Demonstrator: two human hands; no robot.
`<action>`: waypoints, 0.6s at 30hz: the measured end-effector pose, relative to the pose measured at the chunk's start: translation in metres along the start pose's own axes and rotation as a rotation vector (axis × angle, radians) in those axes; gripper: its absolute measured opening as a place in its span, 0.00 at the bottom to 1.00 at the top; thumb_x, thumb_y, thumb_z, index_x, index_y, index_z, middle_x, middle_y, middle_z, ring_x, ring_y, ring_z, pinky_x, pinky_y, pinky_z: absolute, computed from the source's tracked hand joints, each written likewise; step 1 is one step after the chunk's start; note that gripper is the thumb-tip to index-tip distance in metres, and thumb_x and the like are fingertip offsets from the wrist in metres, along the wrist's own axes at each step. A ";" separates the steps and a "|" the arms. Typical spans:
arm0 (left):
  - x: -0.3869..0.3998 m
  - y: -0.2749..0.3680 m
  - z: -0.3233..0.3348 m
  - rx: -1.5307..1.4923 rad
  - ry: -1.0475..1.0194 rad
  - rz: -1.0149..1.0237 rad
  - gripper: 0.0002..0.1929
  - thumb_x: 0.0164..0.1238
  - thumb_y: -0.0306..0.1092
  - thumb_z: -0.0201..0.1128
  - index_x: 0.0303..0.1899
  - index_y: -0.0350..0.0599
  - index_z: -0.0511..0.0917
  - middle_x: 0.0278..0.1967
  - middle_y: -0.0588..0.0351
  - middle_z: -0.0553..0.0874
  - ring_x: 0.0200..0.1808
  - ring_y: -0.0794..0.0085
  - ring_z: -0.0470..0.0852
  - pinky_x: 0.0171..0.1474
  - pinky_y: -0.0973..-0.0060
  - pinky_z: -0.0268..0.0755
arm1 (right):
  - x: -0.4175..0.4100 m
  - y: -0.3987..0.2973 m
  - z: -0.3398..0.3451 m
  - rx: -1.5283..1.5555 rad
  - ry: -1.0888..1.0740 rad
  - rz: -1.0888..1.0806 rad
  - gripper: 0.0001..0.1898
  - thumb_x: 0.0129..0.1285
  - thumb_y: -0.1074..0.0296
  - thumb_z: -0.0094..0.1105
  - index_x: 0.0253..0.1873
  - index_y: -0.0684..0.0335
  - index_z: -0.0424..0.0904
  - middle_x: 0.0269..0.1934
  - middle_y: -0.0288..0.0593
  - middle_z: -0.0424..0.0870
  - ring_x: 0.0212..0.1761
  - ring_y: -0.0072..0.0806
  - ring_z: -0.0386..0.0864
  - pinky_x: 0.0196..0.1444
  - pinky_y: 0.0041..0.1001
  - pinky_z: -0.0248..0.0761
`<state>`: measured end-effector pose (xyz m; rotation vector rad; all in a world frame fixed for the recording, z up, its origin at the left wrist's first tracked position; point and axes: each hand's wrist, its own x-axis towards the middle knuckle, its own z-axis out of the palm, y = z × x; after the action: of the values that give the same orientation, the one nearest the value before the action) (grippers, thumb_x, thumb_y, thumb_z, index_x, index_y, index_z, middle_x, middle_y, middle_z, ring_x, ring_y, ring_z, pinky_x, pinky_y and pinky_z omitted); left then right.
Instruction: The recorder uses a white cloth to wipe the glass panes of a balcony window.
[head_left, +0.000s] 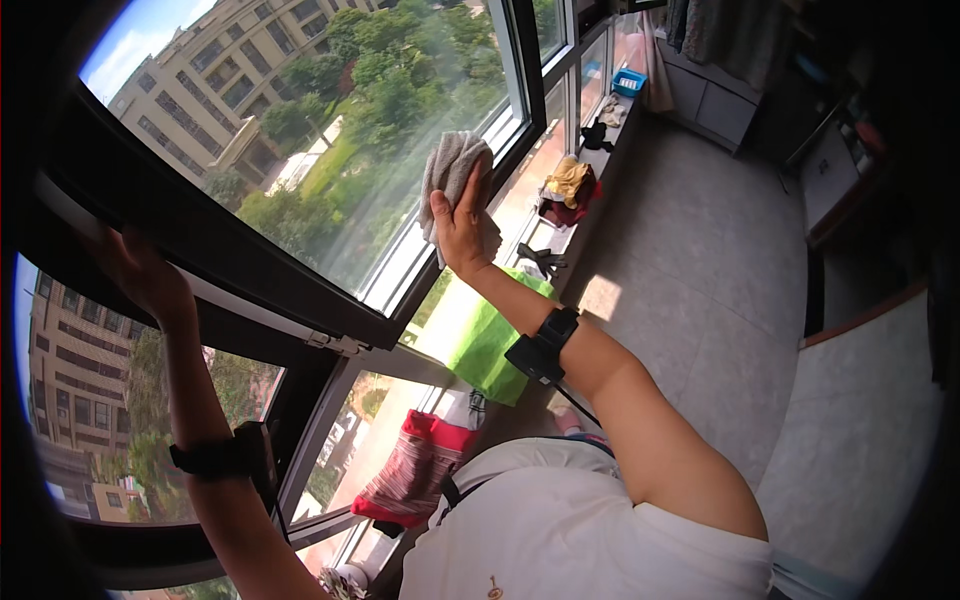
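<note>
My right hand (463, 232) holds a folded grey cloth (450, 165) against the lower right part of a window pane (360, 172), beside the dark sash frame. Hazy streaks show on the glass near the cloth. On the left, my left hand (154, 281) is raised to the edge of the dark window sash (247, 251) and grips it; its fingertips are in deep shadow. The sash stands swung inward, with a hinge (337, 343) at its lower corner. Both forearms wear black straps with small devices.
Along the low windowsill lie a red striped cloth (420, 457), a bright green cloth (495, 345), dark gloves (541, 259), a yellow and maroon cloth pile (570, 187) and a blue basket (628, 82). A grey tiled floor (690, 247) stretches to the right. Cabinets (705, 97) stand at the far end.
</note>
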<state>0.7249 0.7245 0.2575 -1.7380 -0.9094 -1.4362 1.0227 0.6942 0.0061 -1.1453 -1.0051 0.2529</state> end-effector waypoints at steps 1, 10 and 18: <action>0.001 0.000 0.001 -0.007 -0.003 0.000 0.31 0.78 0.56 0.40 0.70 0.42 0.63 0.73 0.38 0.56 0.76 0.50 0.50 0.75 0.53 0.45 | -0.009 -0.007 0.005 0.028 0.009 -0.005 0.44 0.71 0.49 0.50 0.77 0.63 0.32 0.76 0.66 0.33 0.78 0.64 0.32 0.76 0.49 0.31; 0.005 0.007 -0.001 0.019 0.012 -0.006 0.31 0.79 0.57 0.37 0.71 0.44 0.62 0.74 0.40 0.52 0.77 0.49 0.48 0.75 0.51 0.44 | -0.063 -0.093 0.031 0.054 -0.219 -0.598 0.37 0.57 0.69 0.65 0.72 0.44 0.61 0.76 0.63 0.43 0.77 0.63 0.46 0.74 0.55 0.43; -0.003 0.002 0.001 0.030 0.012 0.022 0.30 0.79 0.56 0.36 0.71 0.48 0.62 0.75 0.41 0.51 0.77 0.49 0.47 0.75 0.50 0.44 | 0.009 -0.062 0.018 -0.086 -0.098 -0.798 0.26 0.60 0.64 0.62 0.64 0.42 0.69 0.73 0.53 0.59 0.74 0.54 0.57 0.74 0.52 0.46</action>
<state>0.7268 0.7246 0.2545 -1.7102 -0.8989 -1.4107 0.9947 0.6837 0.0643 -0.7333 -1.4870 -0.3787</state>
